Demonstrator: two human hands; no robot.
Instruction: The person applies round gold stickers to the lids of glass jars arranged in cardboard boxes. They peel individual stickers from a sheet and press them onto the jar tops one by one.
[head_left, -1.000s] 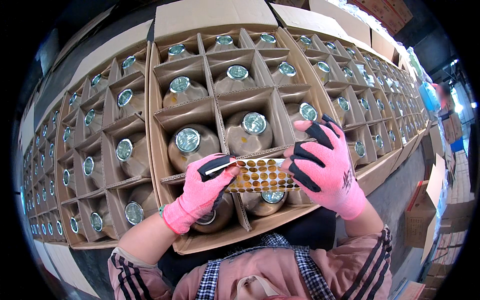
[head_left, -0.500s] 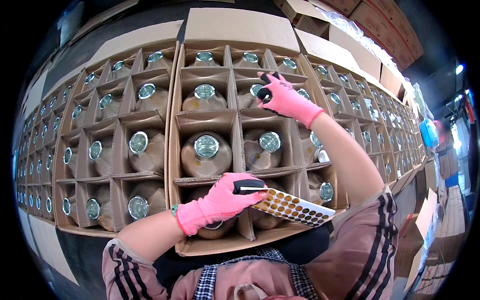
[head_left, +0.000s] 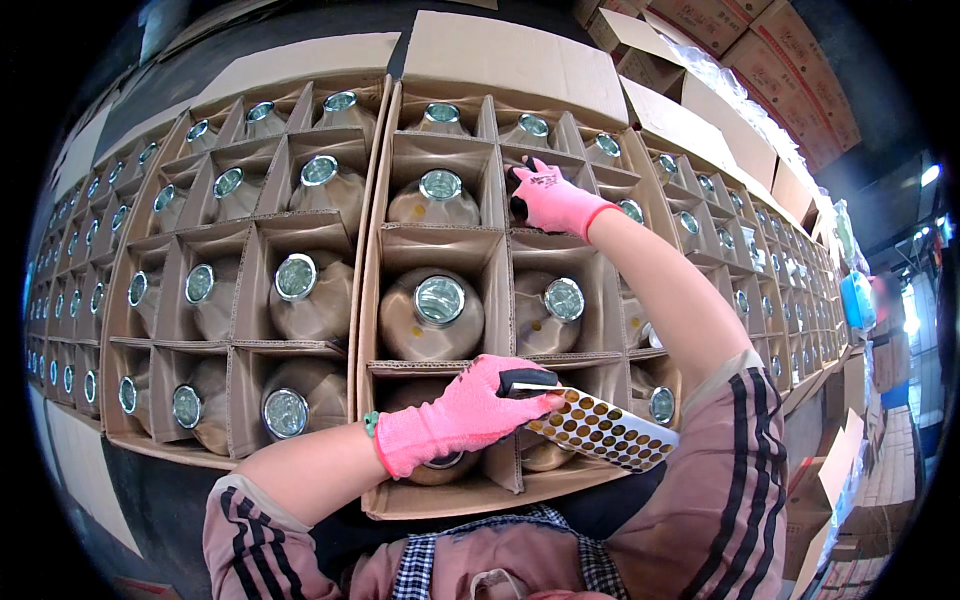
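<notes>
My left hand (head_left: 470, 410), in a pink glove with black fingertips, pinches the edge of a white sheet of round gold stickers (head_left: 604, 428). The sheet slants out to the right over the front compartments of a cardboard box (head_left: 500, 246). Farther back, my right hand (head_left: 556, 197), gloved alike, reaches into a compartment in the second row from the back. Its fingers curl down over a clear glass bottle whose mouth the hand hides. Nearby bottles, such as one big round glass bottle (head_left: 432, 318), stand upright with silver-rimmed mouths; some show a small gold dot.
A second divided box of bottles (head_left: 232, 350) stands against the left side, and more such boxes (head_left: 770, 250) run off to the right. Raised cardboard flaps (head_left: 510, 62) edge the far side. Stacked cartons (head_left: 790, 70) stand at the back right.
My right hand has moved down over the bottle, covering its mouth. The box and bottles have shifted slightly right in view. My left hand keeps hold of the sticker sheet.
</notes>
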